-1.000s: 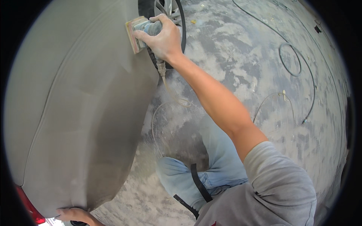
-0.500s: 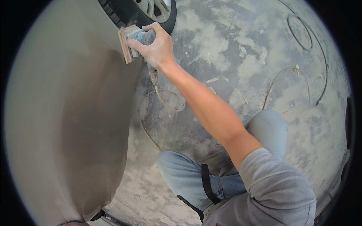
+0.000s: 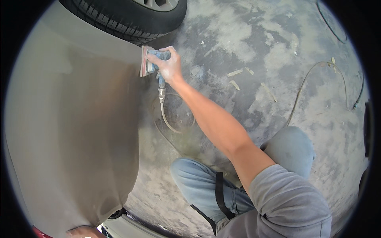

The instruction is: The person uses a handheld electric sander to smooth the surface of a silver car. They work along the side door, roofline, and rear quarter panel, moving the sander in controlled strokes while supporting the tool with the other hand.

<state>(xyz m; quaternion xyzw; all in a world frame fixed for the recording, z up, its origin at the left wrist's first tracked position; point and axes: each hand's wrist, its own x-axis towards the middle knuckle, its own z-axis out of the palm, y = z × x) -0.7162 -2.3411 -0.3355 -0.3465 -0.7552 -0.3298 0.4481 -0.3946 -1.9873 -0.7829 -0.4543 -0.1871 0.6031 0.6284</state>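
Note:
My right hand (image 3: 170, 67) is wrapped round a small blue-and-grey air sander (image 3: 153, 60), thumb toward its head. The sander's flat, reddish-edged pad (image 3: 143, 61) is held upright at the edge of the grey-beige car body panel (image 3: 99, 131), just below the tyre (image 3: 123, 22). From the sander's lower end a metal fitting and a pale air hose (image 3: 163, 115) hang toward the floor. At the bottom left, part of my left hand (image 3: 85, 231) shows by the panel's lower end; its fingers cannot be made out.
The concrete floor (image 3: 238, 51) is mottled with pale dust, with scraps of tape (image 3: 235, 73) on it. A thin hose (image 3: 301, 91) runs over the floor at right. My bent knees (image 3: 291, 150) are close to the panel. Another light-coloured car part (image 3: 139, 228) shows at the bottom.
The view has shifted, showing more of the tyre and my left hand. The sander, still in my right hand, appears lower and farther right in the picture, nearer the panel's edge.

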